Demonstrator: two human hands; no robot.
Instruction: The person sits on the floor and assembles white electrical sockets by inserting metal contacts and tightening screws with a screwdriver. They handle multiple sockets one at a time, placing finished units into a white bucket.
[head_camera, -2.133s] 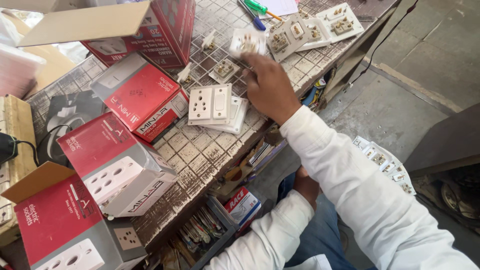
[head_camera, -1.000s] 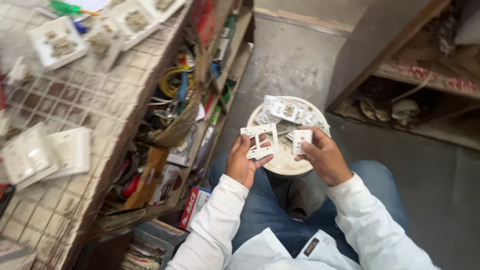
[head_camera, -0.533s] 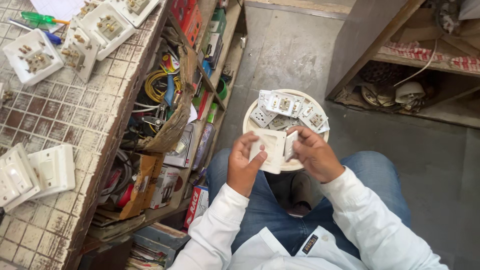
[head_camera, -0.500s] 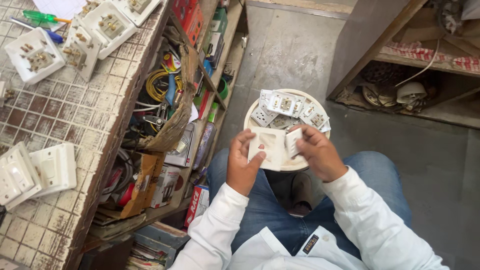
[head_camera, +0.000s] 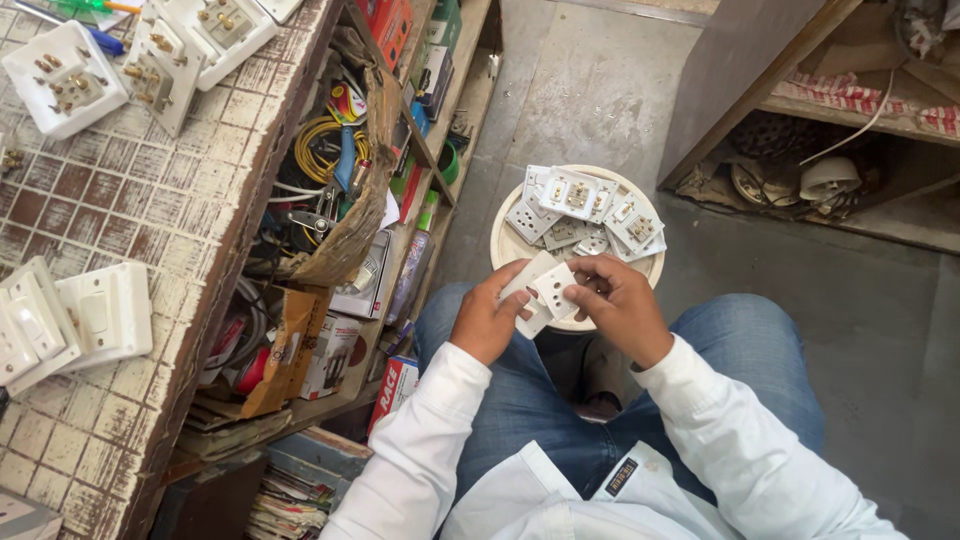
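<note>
Over a round tub (head_camera: 505, 245), left hand (head_camera: 487, 320), right hand (head_camera: 618, 305), fingers (head_camera: 585, 268) pinching white socket plates (head_camera: 543, 292)

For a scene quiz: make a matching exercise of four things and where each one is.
Things:
1. white socket plate
2. round white bowl
3. yellow wire coil
4. white switch plates

Places:
A. on the tiled bench top
B. between the left hand and right hand
C. on the floor, holding socket parts
D. on the shelf under the bench

Pairs: 1-B, 2-C, 3-D, 4-A
</note>
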